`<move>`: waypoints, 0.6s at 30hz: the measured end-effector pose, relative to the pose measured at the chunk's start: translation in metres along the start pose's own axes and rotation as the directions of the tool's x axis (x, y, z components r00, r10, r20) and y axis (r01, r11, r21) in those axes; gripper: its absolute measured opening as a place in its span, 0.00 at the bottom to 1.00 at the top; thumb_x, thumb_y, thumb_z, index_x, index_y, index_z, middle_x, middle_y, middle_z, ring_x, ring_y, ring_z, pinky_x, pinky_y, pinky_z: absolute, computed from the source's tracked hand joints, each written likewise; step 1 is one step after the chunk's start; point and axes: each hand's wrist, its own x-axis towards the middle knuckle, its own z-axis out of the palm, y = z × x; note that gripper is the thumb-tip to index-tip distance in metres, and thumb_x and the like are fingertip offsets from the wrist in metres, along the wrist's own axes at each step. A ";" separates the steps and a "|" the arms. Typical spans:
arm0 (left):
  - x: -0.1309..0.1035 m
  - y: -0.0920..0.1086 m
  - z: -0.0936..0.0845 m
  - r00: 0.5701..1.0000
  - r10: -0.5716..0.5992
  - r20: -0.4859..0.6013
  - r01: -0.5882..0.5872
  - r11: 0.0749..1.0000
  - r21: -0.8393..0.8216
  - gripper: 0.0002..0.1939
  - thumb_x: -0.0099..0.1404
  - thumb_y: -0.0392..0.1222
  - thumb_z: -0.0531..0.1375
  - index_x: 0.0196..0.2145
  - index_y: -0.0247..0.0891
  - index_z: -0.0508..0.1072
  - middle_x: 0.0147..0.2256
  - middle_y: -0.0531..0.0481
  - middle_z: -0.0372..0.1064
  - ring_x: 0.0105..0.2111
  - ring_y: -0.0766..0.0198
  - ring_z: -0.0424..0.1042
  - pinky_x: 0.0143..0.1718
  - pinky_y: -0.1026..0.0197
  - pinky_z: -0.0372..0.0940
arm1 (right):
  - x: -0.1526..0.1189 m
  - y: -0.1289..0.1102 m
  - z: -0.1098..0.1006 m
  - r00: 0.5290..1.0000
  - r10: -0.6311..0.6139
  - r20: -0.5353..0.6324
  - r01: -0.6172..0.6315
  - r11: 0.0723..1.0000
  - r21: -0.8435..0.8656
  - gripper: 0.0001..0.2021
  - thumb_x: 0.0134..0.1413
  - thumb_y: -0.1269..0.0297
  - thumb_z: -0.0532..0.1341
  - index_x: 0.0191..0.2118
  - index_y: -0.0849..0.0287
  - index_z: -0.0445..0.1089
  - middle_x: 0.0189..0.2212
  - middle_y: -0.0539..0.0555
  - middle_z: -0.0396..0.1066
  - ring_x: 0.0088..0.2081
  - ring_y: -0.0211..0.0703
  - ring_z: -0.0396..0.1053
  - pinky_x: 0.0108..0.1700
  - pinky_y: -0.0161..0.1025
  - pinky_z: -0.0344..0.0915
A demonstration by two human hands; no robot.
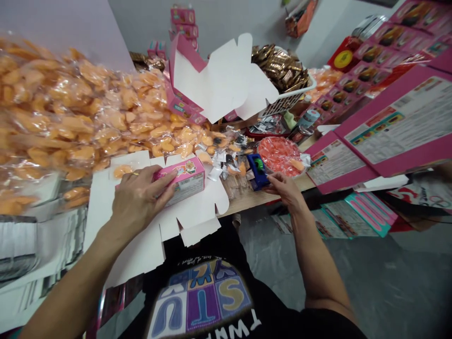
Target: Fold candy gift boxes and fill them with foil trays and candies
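My left hand [141, 200] grips a small pink box [187, 181] from its left end, with the fingers across its top and near side. The box is closed on the faces I see and has cartoon figures on top. Under it lie flat white cardboard box blanks [197, 212]. My right hand [284, 188] pinches at the near right end of a blue tape dispenser [259, 176] with a green roll in it. Whether tape is between those fingertips is too small to tell.
Heaped clear-wrapped orange pieces [70, 117] cover the left and back. An open pink carton [187, 106] stands behind, beside a white basket [287, 101] of brown packets. Right of the dispenser sits a round tray of red packets [280, 155]; large pink cartons [399, 127] stand farther right.
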 end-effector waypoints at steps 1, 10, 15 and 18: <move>0.000 0.000 0.000 1.000 -0.001 0.000 0.001 1.000 -0.004 0.16 0.80 0.53 0.59 0.58 0.55 0.83 0.54 0.44 0.80 0.47 0.48 0.80 0.49 0.45 0.74 | -0.001 0.004 0.000 1.000 -0.010 -0.006 0.010 1.000 0.025 0.19 0.47 0.51 0.75 0.33 0.54 0.68 0.28 0.48 0.74 0.29 0.42 0.79 0.37 0.38 0.80; 0.004 0.008 -0.003 1.000 -0.014 0.023 0.016 0.996 -0.086 0.16 0.81 0.50 0.59 0.56 0.46 0.84 0.57 0.39 0.81 0.52 0.44 0.82 0.55 0.40 0.76 | -0.019 0.032 0.013 0.989 -0.097 -0.113 0.097 0.995 -0.007 0.21 0.44 0.51 0.73 0.22 0.52 0.60 0.25 0.50 0.69 0.35 0.49 0.76 0.46 0.49 0.80; 0.009 0.009 0.000 0.998 0.019 0.053 -0.008 0.980 -0.201 0.11 0.79 0.44 0.60 0.50 0.42 0.83 0.58 0.40 0.81 0.53 0.49 0.82 0.52 0.46 0.78 | -0.060 -0.014 0.045 0.888 -0.447 -0.111 0.425 0.888 -0.176 0.10 0.54 0.52 0.69 0.34 0.52 0.74 0.28 0.53 0.75 0.31 0.48 0.74 0.39 0.46 0.77; 0.007 0.011 0.001 1.000 0.012 0.023 -0.007 0.977 -0.212 0.09 0.79 0.43 0.61 0.48 0.42 0.82 0.56 0.41 0.81 0.51 0.50 0.82 0.49 0.48 0.77 | -0.100 -0.051 0.102 0.784 -0.584 0.211 0.590 0.807 0.043 0.11 0.64 0.51 0.67 0.43 0.52 0.80 0.25 0.49 0.74 0.25 0.43 0.72 0.30 0.41 0.73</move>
